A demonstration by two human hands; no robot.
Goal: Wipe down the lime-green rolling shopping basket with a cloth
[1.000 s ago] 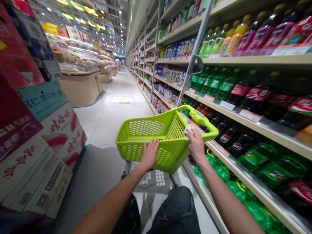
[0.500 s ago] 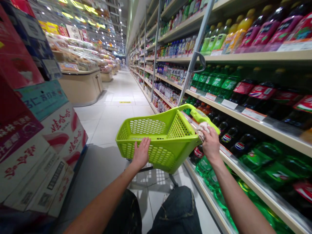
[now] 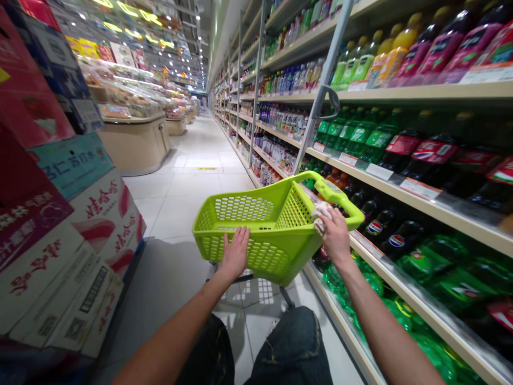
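Note:
A lime-green shopping cart (image 3: 280, 256) with a perforated basket stands sideways before my knees, its handle end to the right. My left hand (image 3: 236, 250) lies against the near side of the basket, fingers stretched out just below the rim. In my right hand (image 3: 335, 235) is a crumpled whitish cloth (image 3: 321, 215), pressed to the basket's rim near the handle (image 3: 334, 193). The fingers are wrapped round the cloth, so part of it is hidden. Nothing shows inside the basket.
Shelves (image 3: 444, 211) of soda bottles run close along the right. Stacked drink cartons (image 3: 100, 214) rise on the left. A tiled aisle (image 3: 188, 187) leads away past a rounded display counter (image 3: 134, 144). A grey loop-shaped bracket (image 3: 332, 101) juts from the shelf post.
My right hand has moved left with the cloth, from the handle's corner onto the basket's near rim. The left hand stays against the basket's side.

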